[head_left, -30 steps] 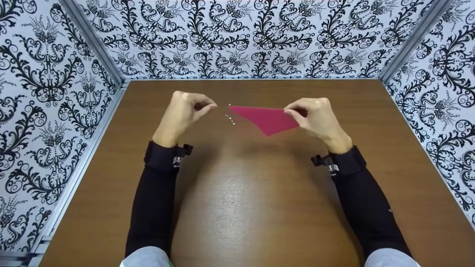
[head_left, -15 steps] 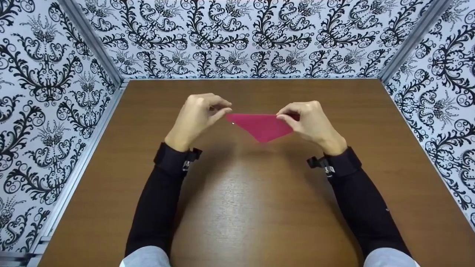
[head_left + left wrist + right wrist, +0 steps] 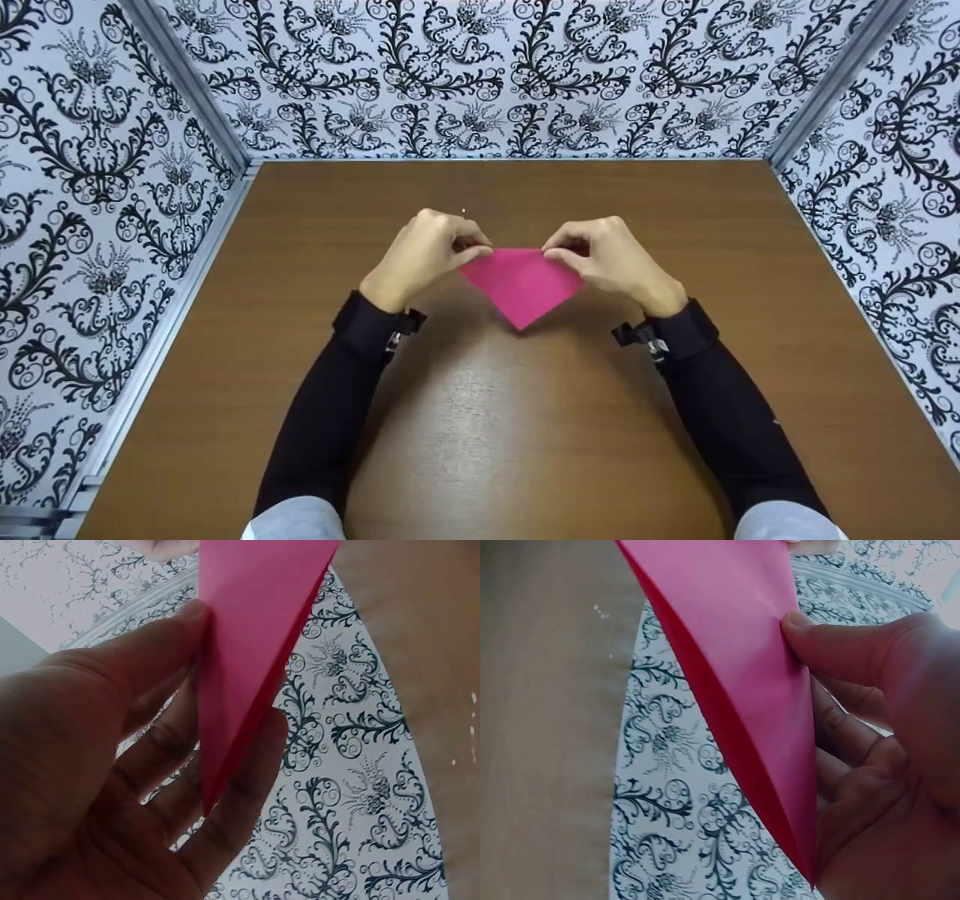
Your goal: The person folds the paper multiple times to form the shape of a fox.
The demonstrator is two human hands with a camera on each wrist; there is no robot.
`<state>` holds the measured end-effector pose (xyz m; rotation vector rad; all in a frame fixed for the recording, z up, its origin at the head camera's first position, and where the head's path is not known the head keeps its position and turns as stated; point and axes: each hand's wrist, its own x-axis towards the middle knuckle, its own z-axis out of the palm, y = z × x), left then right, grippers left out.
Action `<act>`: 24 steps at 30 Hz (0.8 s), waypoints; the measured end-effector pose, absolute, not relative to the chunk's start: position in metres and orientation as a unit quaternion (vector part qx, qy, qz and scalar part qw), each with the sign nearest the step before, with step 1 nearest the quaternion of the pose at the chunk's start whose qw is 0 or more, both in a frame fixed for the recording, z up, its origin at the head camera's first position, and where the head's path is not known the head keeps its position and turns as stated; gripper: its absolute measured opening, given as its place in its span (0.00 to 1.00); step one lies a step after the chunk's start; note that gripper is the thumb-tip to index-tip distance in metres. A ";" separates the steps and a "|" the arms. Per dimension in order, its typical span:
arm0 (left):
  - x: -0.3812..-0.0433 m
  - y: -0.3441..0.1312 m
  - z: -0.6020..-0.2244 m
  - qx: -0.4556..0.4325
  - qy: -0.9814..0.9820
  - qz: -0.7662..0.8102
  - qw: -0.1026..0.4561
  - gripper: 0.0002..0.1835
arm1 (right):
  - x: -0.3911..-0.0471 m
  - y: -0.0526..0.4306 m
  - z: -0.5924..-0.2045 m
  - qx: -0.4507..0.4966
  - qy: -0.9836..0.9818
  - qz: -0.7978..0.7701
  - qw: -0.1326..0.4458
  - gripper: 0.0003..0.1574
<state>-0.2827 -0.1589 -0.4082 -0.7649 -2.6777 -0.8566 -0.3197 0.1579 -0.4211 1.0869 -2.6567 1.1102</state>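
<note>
A pink sheet of paper (image 3: 521,289), folded into a triangle, hangs point down above the wooden table between both hands. My left hand (image 3: 431,247) pinches its folded top edge on the left, thumb in front. On the right, my right hand (image 3: 611,255) pinches the same edge between thumb and fingers. In the left wrist view the paper (image 3: 247,637) tapers to a corner lying against the fingers. The right wrist view shows the two layers of the paper (image 3: 742,675) slightly parted along the lower side, with a darker inside.
The brown wooden table (image 3: 480,435) spreads beneath both arms. Black-and-white patterned walls (image 3: 480,82) enclose it at the back and sides, with grey metal rails (image 3: 832,82) at the corners. Black bands with small devices (image 3: 367,322) circle the wrists.
My left hand has moved right and taken hold of the paper's top edge. The right hand has shifted slightly left and nearer, and the triangle now faces the head camera more fully.
</note>
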 end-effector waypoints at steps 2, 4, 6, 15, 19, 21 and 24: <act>-0.286 -0.159 -0.412 -0.257 -0.917 -0.290 0.096 0.07 | -0.321 0.156 -0.425 0.349 -0.866 0.357 0.021 0.05; -0.289 -0.159 -0.416 -0.253 -0.920 -0.290 0.078 0.07 | -0.322 0.154 -0.430 0.343 -0.871 0.352 0.012 0.05; -0.292 -0.159 -0.421 -0.250 -0.922 -0.290 0.063 0.07 | -0.324 0.152 -0.435 0.338 -0.874 0.348 0.002 0.06; -0.303 -0.162 -0.442 -0.209 -0.930 -0.301 0.007 0.06 | -0.334 0.148 -0.455 0.348 -0.882 0.316 0.012 0.09; -0.307 -0.164 -0.451 -0.193 -0.933 -0.305 -0.007 0.05 | -0.336 0.149 -0.459 0.354 -0.884 0.302 0.039 0.11; -0.309 -0.164 -0.456 -0.188 -0.934 -0.302 -0.010 0.05 | -0.336 0.149 -0.460 0.357 -0.885 0.296 0.040 0.11; -0.312 -0.165 -0.462 -0.182 -0.938 -0.295 -0.010 0.05 | -0.336 0.147 -0.463 0.366 -0.884 0.290 0.027 0.08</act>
